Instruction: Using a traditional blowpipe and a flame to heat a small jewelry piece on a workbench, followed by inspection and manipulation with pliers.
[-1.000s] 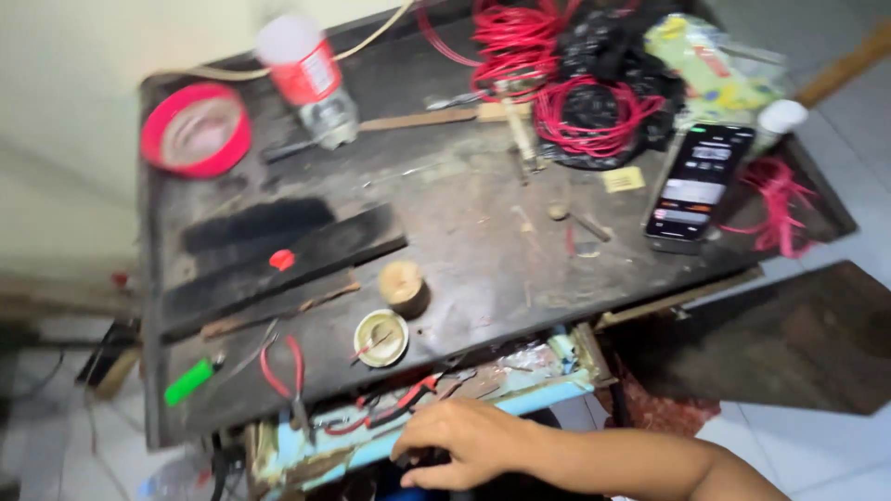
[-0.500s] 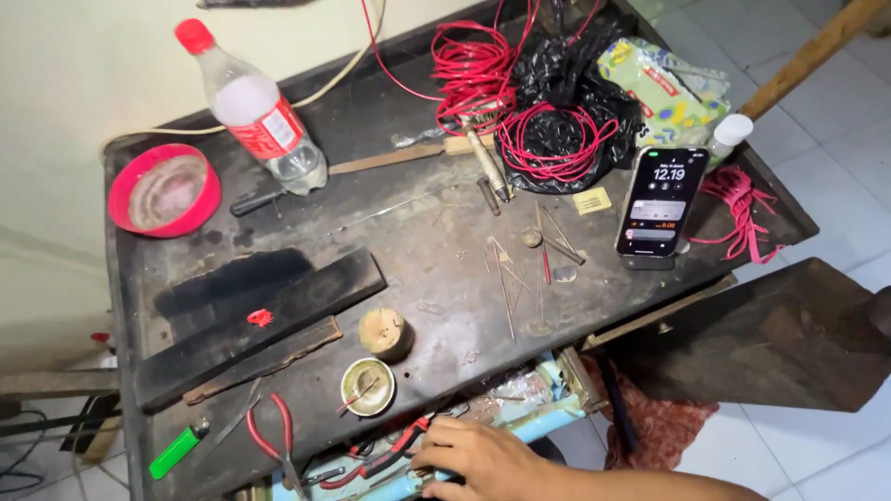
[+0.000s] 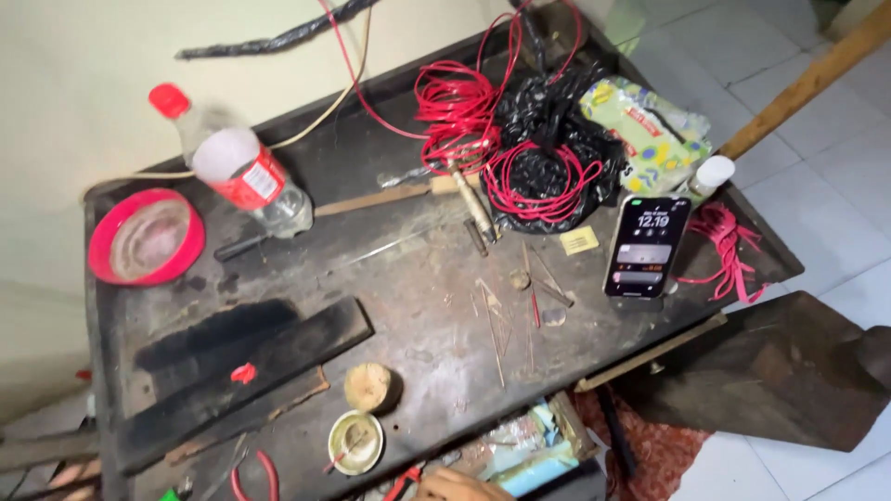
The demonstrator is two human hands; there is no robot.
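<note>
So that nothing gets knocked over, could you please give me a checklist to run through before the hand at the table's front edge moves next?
1. Grip of the right hand: cannot tell; its fingers are hidden at the picture's bottom edge.
2. Black smartphone stable: ok; propped upright, screen lit, far from the hand.
3. Clear plastic bottle with red cap closed: ok; cap on.
4. Red wire coils tidy: not ok; loose strands trail off the dark wooden table.
5. Open round metal tin apart from the hand: ok; near it, not touching.
</note>
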